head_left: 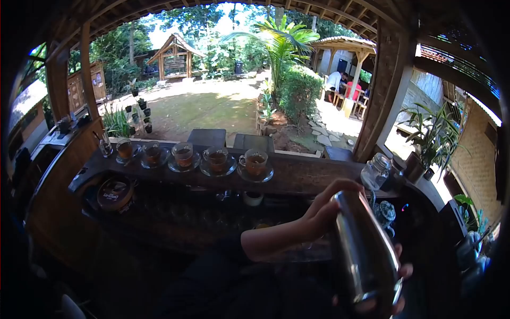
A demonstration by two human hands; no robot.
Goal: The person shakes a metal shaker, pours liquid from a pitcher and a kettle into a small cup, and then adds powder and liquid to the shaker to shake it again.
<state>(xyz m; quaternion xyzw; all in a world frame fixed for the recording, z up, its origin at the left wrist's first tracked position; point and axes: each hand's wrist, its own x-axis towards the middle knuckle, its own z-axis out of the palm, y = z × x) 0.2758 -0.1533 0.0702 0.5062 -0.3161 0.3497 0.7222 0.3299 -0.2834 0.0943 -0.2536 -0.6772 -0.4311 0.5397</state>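
Note:
A shiny metal cylinder (361, 250) is tilted in front of me at the lower right. My left hand (324, 210) is wrapped over its upper end, the forearm reaching in from the lower middle. Fingertips of my right hand (402, 271) show along its lower right side, curled round it; the rest of that hand is hidden behind the metal. Beyond it, on the dark wooden counter (313, 175), stand several glass cups on saucers with brownish drink, the nearest cup (255, 162) being the rightmost of the row.
A glass jar (376, 171) stands at the counter's right, near a potted plant (438, 135). A round labelled container (115, 194) sits on the lower shelf at left. A wooden post (382, 85) rises at right. People sit under a small roof in the distance.

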